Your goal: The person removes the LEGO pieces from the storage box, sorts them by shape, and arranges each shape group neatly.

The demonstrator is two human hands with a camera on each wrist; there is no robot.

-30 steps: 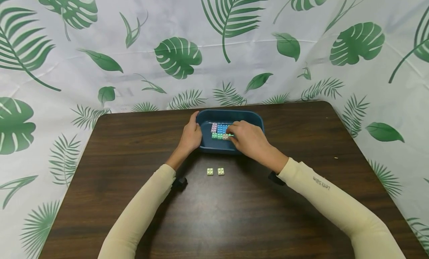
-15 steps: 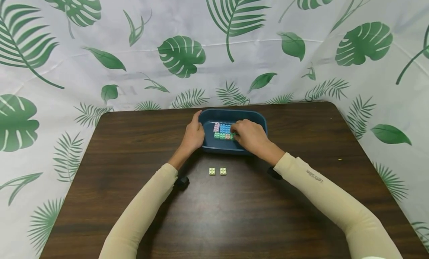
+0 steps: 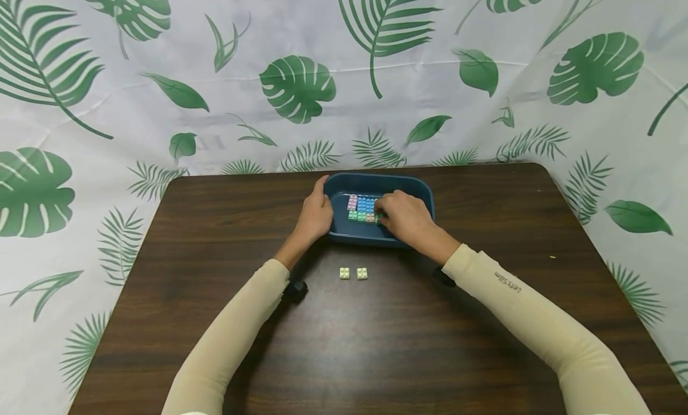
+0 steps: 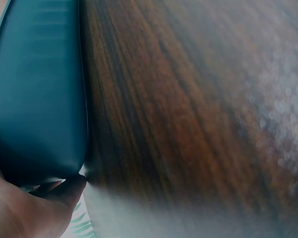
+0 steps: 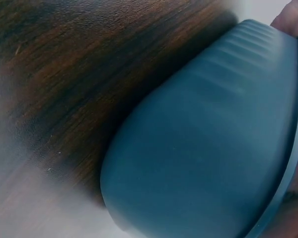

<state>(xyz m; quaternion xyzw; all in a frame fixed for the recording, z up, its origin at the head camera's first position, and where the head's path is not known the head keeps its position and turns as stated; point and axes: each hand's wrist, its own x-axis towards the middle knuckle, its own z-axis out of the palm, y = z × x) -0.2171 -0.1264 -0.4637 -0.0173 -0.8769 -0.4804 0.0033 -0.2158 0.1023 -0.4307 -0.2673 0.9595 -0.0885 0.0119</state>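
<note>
A dark blue plastic bin (image 3: 371,184) stands near the table's back edge. My left hand (image 3: 315,214) grips its left end, thumb along the rim; in the left wrist view the fingers reach under the bin's end. Inside lie toy building bricks: a pink brick (image 3: 352,202), blue bricks (image 3: 366,204), and a front row of green bricks (image 3: 357,216) and a peach brick (image 3: 370,218). My right hand (image 3: 407,215) reaches in over the right side, its curled fingertips pinching a green brick (image 3: 377,220) at the row's right end. The palm hides the bin's right part.
Two pale yellow bricks, a left one (image 3: 344,273) and a right one (image 3: 362,273), lie on the dark wooden table (image 3: 333,343) in front of the bin. A leaf-patterned cloth (image 3: 226,104) hangs behind. A small yellow scrap (image 3: 552,257) lies at right.
My right hand has lowered the green brick from over the peach brick to the row's right end. The left hand keeps its grip on the bin. The head view has shifted slightly.
</note>
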